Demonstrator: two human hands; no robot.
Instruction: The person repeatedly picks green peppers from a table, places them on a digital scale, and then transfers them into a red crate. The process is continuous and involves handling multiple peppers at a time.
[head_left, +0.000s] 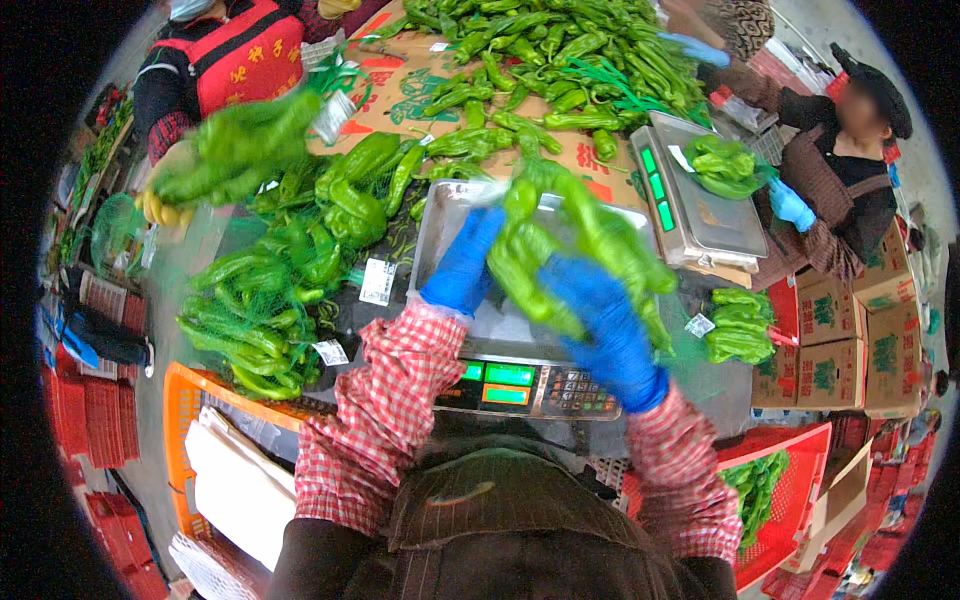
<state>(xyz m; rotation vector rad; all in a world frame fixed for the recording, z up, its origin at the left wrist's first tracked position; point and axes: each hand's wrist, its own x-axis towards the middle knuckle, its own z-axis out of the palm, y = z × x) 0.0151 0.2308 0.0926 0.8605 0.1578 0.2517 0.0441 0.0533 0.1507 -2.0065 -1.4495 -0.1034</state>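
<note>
Long green peppers (525, 255), blurred by motion, are in my right hand (607, 330), over the metal pan (450, 195) of a digital scale. My left hand (465, 262) is above the pan's left part, its fingertips at the edge of the same peppers; whether it grips them is hidden. Both hands wear blue gloves. The scale's lit green display (510, 373) and keypad (577, 390) face me below the pan. Green mesh bags of peppers (255, 307) lie left of my left hand, with white printed tags (377, 281).
Loose peppers (555, 45) are heaped on cardboard (405, 82) at the back. Another scale (705, 195) stands right, beside a person's blue-gloved hand (791, 204). A person's yellow-gloved hand (161, 195) holds peppers at left. An orange crate (176, 435) and red crate (802, 487) flank me.
</note>
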